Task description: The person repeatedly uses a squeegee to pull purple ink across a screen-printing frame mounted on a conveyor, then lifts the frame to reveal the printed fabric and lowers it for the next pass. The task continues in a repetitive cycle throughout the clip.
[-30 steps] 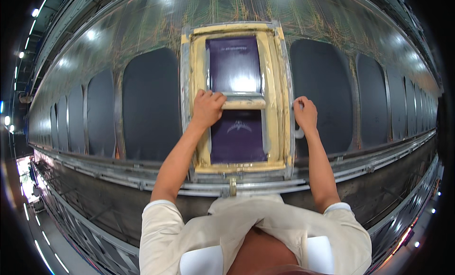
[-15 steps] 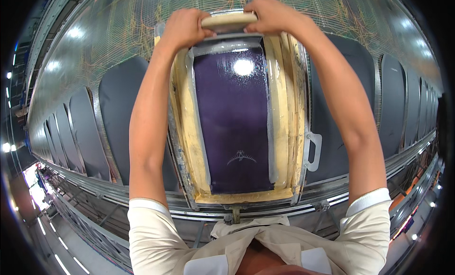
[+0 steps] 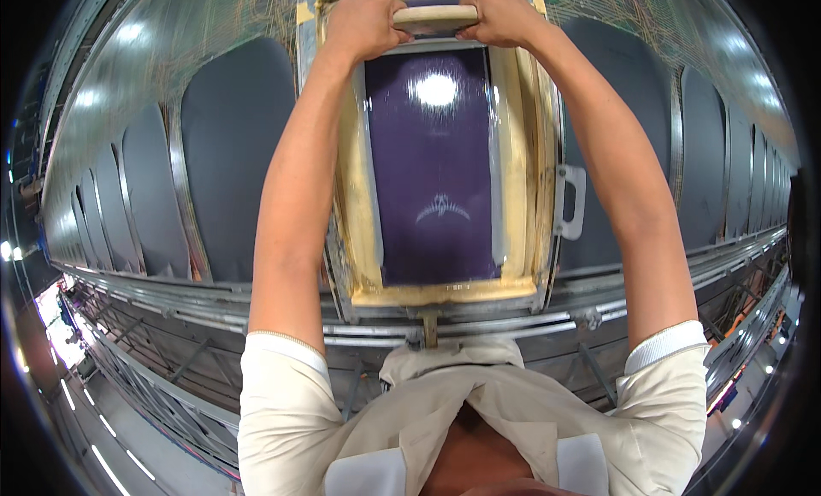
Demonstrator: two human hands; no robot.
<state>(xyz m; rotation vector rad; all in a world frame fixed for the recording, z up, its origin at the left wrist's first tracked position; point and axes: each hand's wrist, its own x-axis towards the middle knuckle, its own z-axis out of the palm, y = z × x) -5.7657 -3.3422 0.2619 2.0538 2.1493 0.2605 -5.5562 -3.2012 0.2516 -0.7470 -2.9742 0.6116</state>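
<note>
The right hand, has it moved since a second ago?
Yes. Against the yellow-edged frame, the right hand has moved forward and leftward, from beside the frame's right side to the pale bar near its far end.

The person's left hand (image 3: 366, 26) and right hand (image 3: 502, 17) hold on to a pale bar (image 3: 436, 15), one at each end. The bar is at the far end of a big frame (image 3: 445, 296) with yellow edges. Inside the frame I see a shiny purple sheet (image 3: 432, 154), with a bright spot of light on it and a small whitish picture (image 3: 443, 209) near the bottom. A gray loop handle (image 3: 574, 203) sits by the frame's right side. Dark, round-topped pieces (image 3: 235, 162) lie in a row on both sides.
</note>
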